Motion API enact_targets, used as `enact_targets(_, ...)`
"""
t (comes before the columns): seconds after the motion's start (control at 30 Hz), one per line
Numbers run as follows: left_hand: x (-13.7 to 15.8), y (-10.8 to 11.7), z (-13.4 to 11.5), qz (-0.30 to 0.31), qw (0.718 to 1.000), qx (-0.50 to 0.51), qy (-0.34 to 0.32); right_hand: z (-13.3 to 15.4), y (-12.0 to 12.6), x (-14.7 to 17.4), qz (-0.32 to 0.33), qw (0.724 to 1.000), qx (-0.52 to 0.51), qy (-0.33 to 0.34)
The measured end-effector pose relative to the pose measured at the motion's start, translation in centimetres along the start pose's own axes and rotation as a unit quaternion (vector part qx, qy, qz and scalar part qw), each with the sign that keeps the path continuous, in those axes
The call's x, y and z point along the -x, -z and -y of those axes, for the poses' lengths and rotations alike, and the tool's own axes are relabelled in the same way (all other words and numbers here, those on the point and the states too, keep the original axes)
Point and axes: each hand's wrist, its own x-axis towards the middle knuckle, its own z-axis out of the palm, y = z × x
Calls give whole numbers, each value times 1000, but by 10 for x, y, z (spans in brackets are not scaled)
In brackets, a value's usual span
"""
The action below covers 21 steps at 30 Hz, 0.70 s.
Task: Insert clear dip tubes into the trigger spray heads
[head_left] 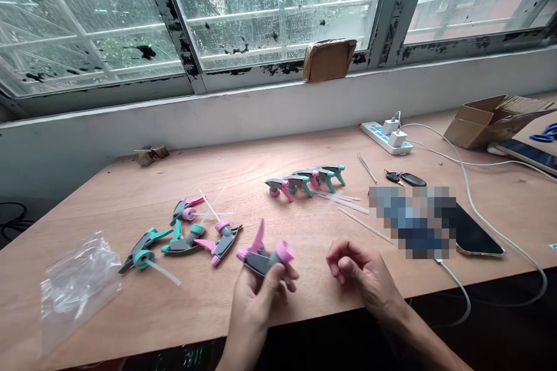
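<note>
My left hand [265, 295] is closed around a trigger spray head [263, 261] with a pink trigger, pink collar and grey body, just above the table's front edge. Its collar points right, and no tube shows clearly on it. To the right, apart from it, my right hand [363, 275] has its fingers curled in, with nothing seen in them. Left of my left hand lie several spray heads, among them a pink one [224, 239] and a green one [143, 255], some with tubes attached. Farther back, more spray heads [298, 182] stand in a row beside loose translucent tubes [343, 202].
A clear plastic bag [80, 287] lies on the wooden table [200, 324] at left. At right are tweezers [366, 168], keys [404, 178], a phone [474, 232], a power strip [383, 139], white cables and a cardboard box [474, 122]. Part of the right side is blurred out.
</note>
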Motion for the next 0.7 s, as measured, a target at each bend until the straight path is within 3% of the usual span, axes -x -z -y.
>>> enact_targets(0.17,-26,36,-19,-124,978,162,-32,1,23,-10,-81,994,61,-45)
enact_targets(0.33,-46,63,-35,-132,970,193,-61,1,25,-12,-66,994,68,-53)
enact_targets(0.53,-42,65,-43,-161,964,205,-45,5,21,-11,-71,992,87,-52)
enact_targets(0.6,-35,62,-43,-144,967,209,-16,7,21,-11,-72,989,118,-47)
enact_targets(0.7,-28,53,-41,-35,988,144,52,10,23,-11,-101,961,257,-5)
